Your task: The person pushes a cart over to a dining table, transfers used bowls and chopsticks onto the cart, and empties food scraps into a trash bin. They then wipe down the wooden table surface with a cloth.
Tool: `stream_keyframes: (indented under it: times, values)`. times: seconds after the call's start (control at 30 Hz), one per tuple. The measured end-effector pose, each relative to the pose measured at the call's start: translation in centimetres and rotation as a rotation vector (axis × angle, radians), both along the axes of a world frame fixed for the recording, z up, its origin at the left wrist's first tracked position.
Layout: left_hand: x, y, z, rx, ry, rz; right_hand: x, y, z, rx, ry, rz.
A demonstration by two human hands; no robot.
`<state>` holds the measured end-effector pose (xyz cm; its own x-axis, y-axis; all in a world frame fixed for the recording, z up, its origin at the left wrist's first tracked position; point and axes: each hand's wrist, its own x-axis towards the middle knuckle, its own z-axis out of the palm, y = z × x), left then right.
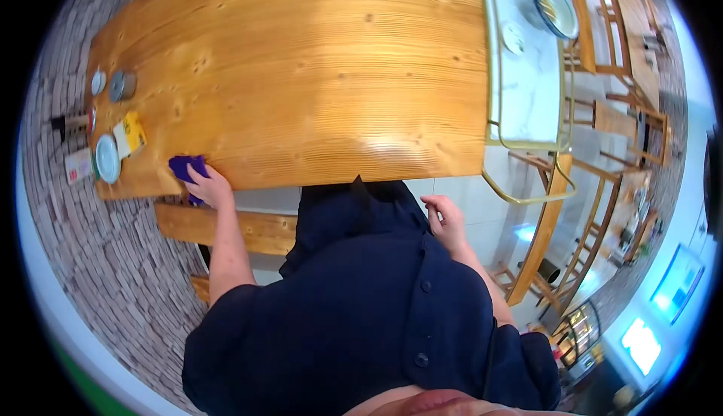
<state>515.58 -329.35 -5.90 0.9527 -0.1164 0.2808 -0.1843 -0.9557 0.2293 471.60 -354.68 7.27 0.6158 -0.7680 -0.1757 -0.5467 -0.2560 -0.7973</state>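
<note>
At the near left edge of the wooden table (301,77), my left hand (211,188) presses a purple cloth (188,167) against the tabletop, fingers closed over it. Part of the cloth hangs below the table edge. Beyond the cloth stand a yellow box (130,134) and a pale round dish (108,158). My right hand (446,220) hangs beside my body, below the table's near edge. Its fingers are loosely curled in, and nothing shows in them.
A cart (527,107) with a gold rail abuts the table's right end, carrying a bowl (555,7) and a small white dish (513,38). A metal tin (123,85) stands at the left end by the brick wall. A wooden bench (263,229) sits below the near edge.
</note>
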Motion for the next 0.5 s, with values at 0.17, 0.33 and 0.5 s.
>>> stream_keyframes:
  times: [0.17,0.33,0.5]
  values:
    - [-11.6,-11.7,0.8,0.029,0.059,-0.460,-7.8,-1.2,0.2,0.045,-0.029,-0.127]
    - [-21.5,-24.0,0.6,-0.018,0.138,-0.804,-15.7,-3.6,-0.2,-0.058,-0.050,-0.205]
    - [-33.1,-31.8,3.2,0.004,0.264,-1.277,-20.6,-3.6,1.6,-0.115,-0.025,-0.364]
